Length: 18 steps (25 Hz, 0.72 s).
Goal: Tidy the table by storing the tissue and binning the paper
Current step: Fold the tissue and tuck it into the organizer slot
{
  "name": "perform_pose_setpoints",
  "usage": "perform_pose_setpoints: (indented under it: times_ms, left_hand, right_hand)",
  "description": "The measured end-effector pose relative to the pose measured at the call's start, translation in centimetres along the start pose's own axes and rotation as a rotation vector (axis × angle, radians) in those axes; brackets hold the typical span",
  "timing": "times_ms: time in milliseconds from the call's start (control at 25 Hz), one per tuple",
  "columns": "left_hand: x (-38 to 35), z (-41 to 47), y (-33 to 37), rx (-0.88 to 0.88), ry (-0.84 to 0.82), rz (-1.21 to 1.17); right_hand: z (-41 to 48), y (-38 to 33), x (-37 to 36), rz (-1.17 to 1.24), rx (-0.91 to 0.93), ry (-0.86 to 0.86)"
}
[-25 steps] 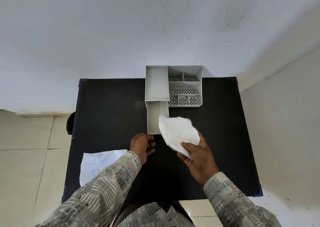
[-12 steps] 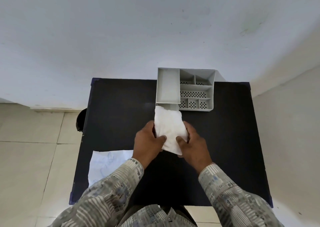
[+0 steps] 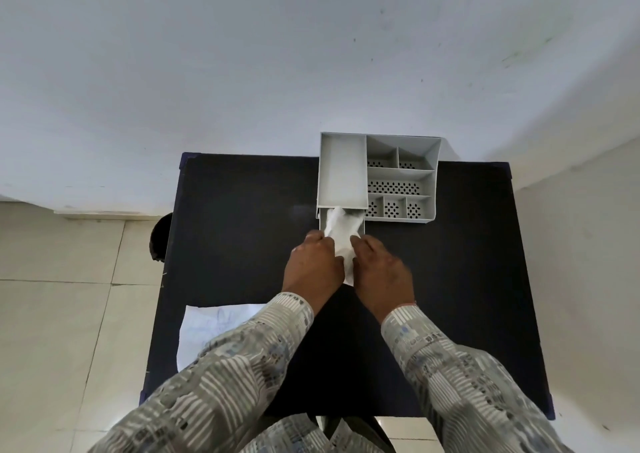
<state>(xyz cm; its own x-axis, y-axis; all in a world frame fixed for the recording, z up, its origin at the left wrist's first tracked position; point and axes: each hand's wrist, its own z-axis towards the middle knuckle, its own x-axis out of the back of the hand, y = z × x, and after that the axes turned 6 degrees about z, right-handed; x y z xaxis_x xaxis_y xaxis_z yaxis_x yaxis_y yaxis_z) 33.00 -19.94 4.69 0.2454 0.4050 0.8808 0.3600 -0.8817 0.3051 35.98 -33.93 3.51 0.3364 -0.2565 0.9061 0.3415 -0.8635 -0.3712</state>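
Observation:
A white tissue [image 3: 341, 231] lies partly inside the pulled-out drawer [image 3: 322, 218] of a grey organiser [image 3: 377, 175] at the back of the black table [image 3: 242, 231]. My left hand [image 3: 313, 265] grips the tissue's left side. On its right side my right hand [image 3: 381, 271] holds it too. The tissue's near end hangs between my hands over the table. A white sheet of paper [image 3: 211, 324] with faint scribbles lies at the table's front left edge, partly under my left sleeve.
The organiser has several perforated compartments [image 3: 398, 188] on its right. A dark round bin [image 3: 160, 236] stands on the tiled floor just left of the table. White walls close in behind and to the right.
My right hand carried the tissue from beside the drawer to over it, my left hand joined the grip, and both pushed the tissue forward into the drawer.

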Motion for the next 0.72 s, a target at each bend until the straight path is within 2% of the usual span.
perform_pose_setpoints:
  times_ms: [200, 320, 440, 600, 720]
  left_hand:
    - [-0.6, 0.9, -0.7, -0.022, -0.028, 0.166]
    - [-0.8, 1.1, -0.9, -0.132, 0.018, 0.347]
    - [-1.3, 1.6, -1.2, -0.215, -0.038, 0.493]
    - [-1.8, 2.7, -1.4, -0.216, -0.084, 0.602]
    - [-1.8, 3.1, -0.9, -0.199, -0.045, 0.569]
  right_hand:
    - [1.4, 0.0, 0.5, -0.135, -0.010, -0.215]
    - [2.5, 0.0, 0.0, -0.235, 0.064, -0.207]
    - [3.2, -0.2, -0.7, -0.296, 0.077, -0.180]
    - [3.2, -0.4, -1.6, -0.310, 0.020, -0.202]
    - [3.2, -0.5, -1.7, -0.300, -0.013, -0.153]
